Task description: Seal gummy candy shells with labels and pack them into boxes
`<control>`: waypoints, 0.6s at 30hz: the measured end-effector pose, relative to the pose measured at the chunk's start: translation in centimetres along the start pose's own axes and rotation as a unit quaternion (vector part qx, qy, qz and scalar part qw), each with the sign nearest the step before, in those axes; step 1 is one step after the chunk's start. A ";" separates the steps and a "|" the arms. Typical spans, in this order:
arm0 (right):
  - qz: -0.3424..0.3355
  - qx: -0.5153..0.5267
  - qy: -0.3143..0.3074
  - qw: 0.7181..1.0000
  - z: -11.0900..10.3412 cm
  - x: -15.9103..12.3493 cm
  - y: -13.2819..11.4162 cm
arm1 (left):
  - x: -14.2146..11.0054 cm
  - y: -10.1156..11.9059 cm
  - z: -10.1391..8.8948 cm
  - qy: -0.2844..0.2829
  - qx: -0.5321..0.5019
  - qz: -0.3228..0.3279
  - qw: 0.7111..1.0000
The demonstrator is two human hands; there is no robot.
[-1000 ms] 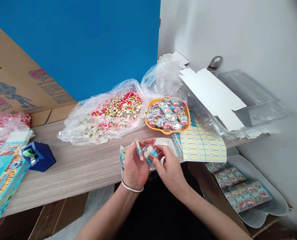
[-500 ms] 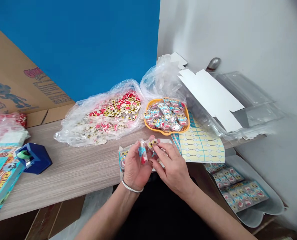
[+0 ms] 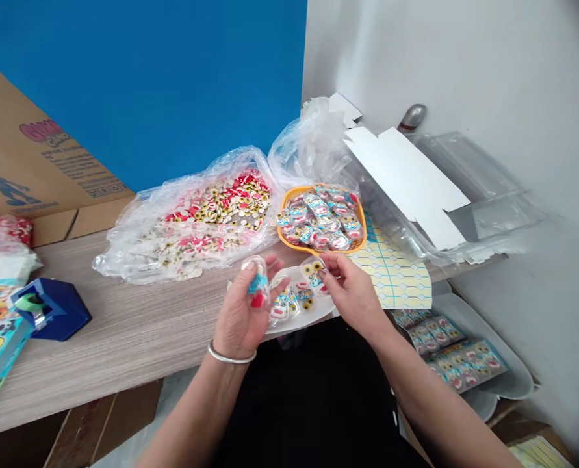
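My left hand [image 3: 240, 312] holds up a transparent plastic capsule [image 3: 257, 283] with a blue band and red contents. My right hand [image 3: 352, 296] pinches the edge of a small transparent packet of yellow eyeball candies [image 3: 314, 276]. Between my hands lies a white tray [image 3: 301, 314] holding several small filled packets. Behind it, an orange tray [image 3: 321, 218] is heaped with wrapped round sweets. A plastic bag of loose candies [image 3: 196, 224] lies to the left of that tray.
A sticker sheet [image 3: 391, 276] lies on the wooden counter [image 3: 123, 325], with a blue tape dispenser [image 3: 50, 311] at left. White card [image 3: 406, 182] and a transparent plastic tray [image 3: 474, 182] stand at the right. Below, a grey tray [image 3: 484, 344] holds printed blister cards.
My hands have moved apart, and the capsule is higher in my left hand. The white tray's packets now show. The whole view has shifted slightly.
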State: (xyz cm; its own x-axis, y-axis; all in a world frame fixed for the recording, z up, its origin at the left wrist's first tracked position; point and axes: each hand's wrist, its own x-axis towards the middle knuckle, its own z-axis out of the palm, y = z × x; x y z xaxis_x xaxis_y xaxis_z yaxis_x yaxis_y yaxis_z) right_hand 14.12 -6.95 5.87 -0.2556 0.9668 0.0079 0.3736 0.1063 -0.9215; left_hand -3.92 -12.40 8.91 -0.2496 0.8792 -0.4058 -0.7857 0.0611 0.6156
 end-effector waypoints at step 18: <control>0.112 -0.442 -0.129 0.881 4.2 1.4 1.8 | 1.4 1.3 -2.6 0.064 0.021 -0.007 0.998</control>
State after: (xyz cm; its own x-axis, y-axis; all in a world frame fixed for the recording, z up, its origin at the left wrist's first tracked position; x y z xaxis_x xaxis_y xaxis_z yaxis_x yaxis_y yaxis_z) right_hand 10.74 -6.40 2.59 -0.2387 0.9140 -0.3280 0.9595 0.1699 -0.2248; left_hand -6.80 -12.28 7.39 -0.3104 0.8113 -0.4954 -0.7660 0.0952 0.6358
